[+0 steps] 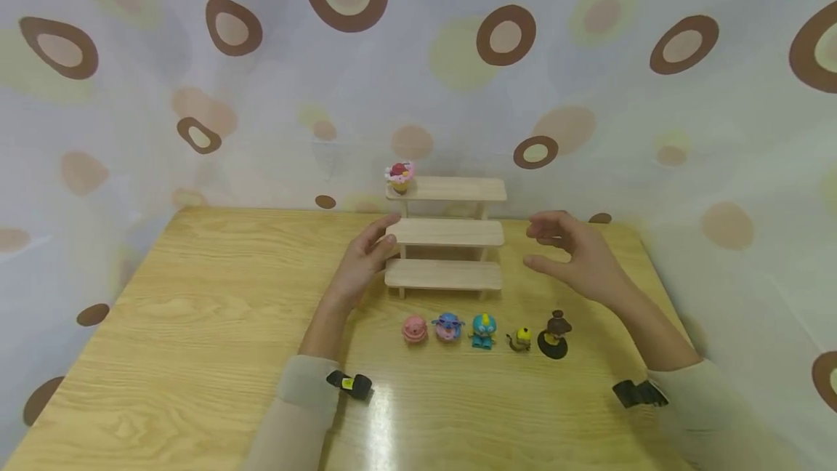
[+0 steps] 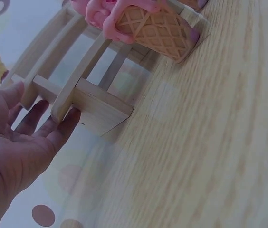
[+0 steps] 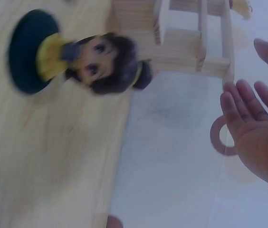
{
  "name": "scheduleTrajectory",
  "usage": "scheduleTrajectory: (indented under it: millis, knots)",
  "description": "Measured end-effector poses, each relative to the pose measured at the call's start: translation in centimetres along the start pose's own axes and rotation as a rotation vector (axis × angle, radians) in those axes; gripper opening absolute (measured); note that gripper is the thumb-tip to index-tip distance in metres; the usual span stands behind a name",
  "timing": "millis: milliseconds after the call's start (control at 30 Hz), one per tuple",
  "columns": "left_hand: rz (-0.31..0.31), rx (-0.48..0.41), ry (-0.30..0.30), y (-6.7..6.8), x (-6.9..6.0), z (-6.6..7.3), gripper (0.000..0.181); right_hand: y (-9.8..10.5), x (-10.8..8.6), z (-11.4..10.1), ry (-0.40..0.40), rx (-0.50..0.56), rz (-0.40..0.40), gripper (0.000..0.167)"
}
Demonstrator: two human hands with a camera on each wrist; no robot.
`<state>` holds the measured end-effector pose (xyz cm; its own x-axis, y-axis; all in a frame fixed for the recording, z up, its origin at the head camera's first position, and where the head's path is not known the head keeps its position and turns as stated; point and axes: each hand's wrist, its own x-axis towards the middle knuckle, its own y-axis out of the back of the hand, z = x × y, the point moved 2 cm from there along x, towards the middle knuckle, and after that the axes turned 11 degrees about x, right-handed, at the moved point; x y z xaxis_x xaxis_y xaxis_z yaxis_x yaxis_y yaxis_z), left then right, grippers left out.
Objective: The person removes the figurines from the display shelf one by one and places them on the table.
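A three-tier wooden display stand (image 1: 445,232) stands at the back of the table. My left hand (image 1: 363,256) is at its left end, with fingertips touching the tier ends in the left wrist view. To the right of the stand, apart from it, my right hand (image 1: 578,253) is raised with loosely bent fingers and holds nothing. An ice-cream-like figurine (image 1: 399,177) sits on the top tier's left end. In front of the stand are a pink figurine (image 1: 415,329), a blue one with sunglasses (image 1: 448,327), a teal one (image 1: 483,331), a small yellow-topped one (image 1: 521,339) and a dark-haired doll figurine (image 1: 555,334).
The light wooden table (image 1: 196,355) runs up to a curtain (image 1: 418,93) with brown and green ring patterns, which also hangs at both sides. The row of figurines lies between my two forearms. Each wrist wears a black strap (image 1: 349,384).
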<state>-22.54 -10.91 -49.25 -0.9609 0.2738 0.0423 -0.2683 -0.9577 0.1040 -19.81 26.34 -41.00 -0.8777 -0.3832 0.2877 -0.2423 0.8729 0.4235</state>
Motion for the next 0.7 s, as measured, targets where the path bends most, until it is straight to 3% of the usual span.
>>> scheduleTrajectory:
  millis: [167, 400, 700]
  knots:
    - [-0.005, -0.005, -0.006, -0.2, 0.2, 0.1, 0.048, -1.2, 3.3, -0.7, -0.011, 0.096, 0.082, 0.053]
    - [-0.013, -0.01, -0.021, -0.2, 0.4, 0.3, 0.048, -4.3, 8.3, -1.6, 0.008, 0.32, 0.077, 0.054]
    - [-0.003, 0.003, 0.005, -0.3, 0.1, -0.2, 0.048, -9.7, 13.0, -2.7, -0.06, 0.359, 0.043, 0.068]
